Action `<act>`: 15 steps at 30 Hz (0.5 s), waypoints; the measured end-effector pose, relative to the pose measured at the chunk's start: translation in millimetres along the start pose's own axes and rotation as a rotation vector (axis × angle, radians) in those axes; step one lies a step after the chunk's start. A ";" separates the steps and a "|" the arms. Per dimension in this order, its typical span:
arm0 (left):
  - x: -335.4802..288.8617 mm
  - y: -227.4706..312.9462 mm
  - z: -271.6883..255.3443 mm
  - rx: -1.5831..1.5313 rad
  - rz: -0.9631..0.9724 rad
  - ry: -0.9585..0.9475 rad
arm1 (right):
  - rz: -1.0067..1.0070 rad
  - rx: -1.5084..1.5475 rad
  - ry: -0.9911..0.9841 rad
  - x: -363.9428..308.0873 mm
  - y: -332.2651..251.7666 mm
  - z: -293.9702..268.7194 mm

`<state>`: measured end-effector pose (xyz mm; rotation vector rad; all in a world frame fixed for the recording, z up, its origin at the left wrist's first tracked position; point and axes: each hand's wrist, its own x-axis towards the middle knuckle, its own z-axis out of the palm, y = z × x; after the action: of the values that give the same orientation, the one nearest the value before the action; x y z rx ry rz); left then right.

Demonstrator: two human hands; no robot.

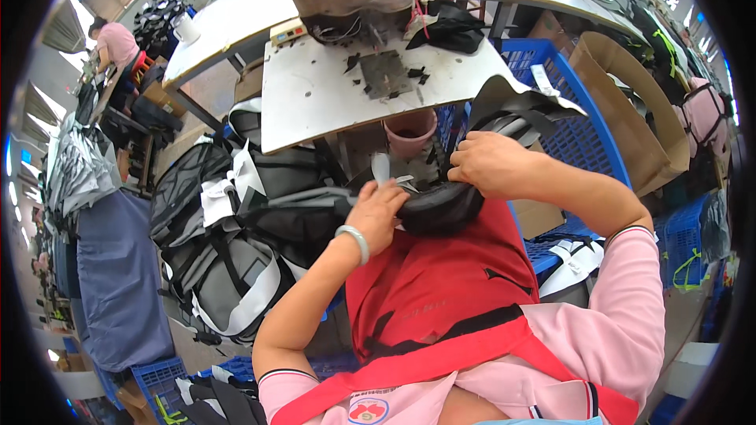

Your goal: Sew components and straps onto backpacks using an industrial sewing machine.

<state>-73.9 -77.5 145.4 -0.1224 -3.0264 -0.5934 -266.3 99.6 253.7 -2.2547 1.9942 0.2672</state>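
The white flat-topped worktable (315,102) bore scattered small black scraps (418,74); left of it, black-and-grey fabric bags (236,279) were heaped. Counted: one pink plastic bucket (411,143) beneath, one white jug (186,29), one pink-shirted co-worker (120,43). One black padded fabric piece (443,210) lay against the red apron (465,275), pinched by the right hand (490,162); the left hand (376,212) touched it, grip indeterminable.

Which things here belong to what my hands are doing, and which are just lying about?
In hand, or probably related:
- black fabric piece, touched by your left hand and right hand
- gray-and-black bags, piled at left

Apparently just lying about:
- white mug, far table
- pink bucket, under the nearer table
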 end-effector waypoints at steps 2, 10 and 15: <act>10.6 11.0 -6.8 -0.043 -0.046 0.032 | -0.019 -0.030 0.019 -17.2 1.8 -26.2; -10.9 57.7 -98.7 -0.143 0.061 0.058 | 0.066 0.530 -0.040 -76.7 31.9 -76.4; -22.5 132.8 -125.3 -0.820 -0.139 -0.474 | -0.024 0.636 0.093 -68.1 48.6 -52.7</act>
<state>-34.9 -3.9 309.4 -0.0907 -2.9702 -2.0337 -319.7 148.8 320.8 -1.8948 1.7508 -0.4254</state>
